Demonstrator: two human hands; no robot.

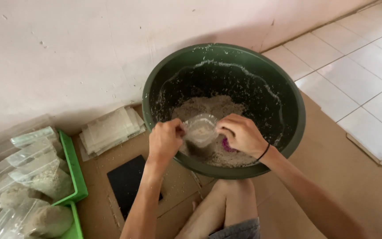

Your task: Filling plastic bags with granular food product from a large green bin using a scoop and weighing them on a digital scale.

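The person sits on the floor (pixel 354 75) with a big green bowl (pixel 288 128) pulled in against one knee, close enough that both arms reach in without stretching. Over the pale grain (pixel 208 105) heaped in the bowl, the left hand (pixel 166 139) and the right hand (pixel 240 132) each pinch one side of a small clear bag (pixel 200 129), their grip stretching its mouth wide. Held so, the bag hangs just above the grain, mouth upward and tipped toward the person, its long axis running down into the bowl. Something pink (pixel 229 147) shows under the right hand. Filled bags (pixel 45 177) lie in a green tray (pixel 74 170) to the left, flat empty ones (pixel 109 129) by the wall.
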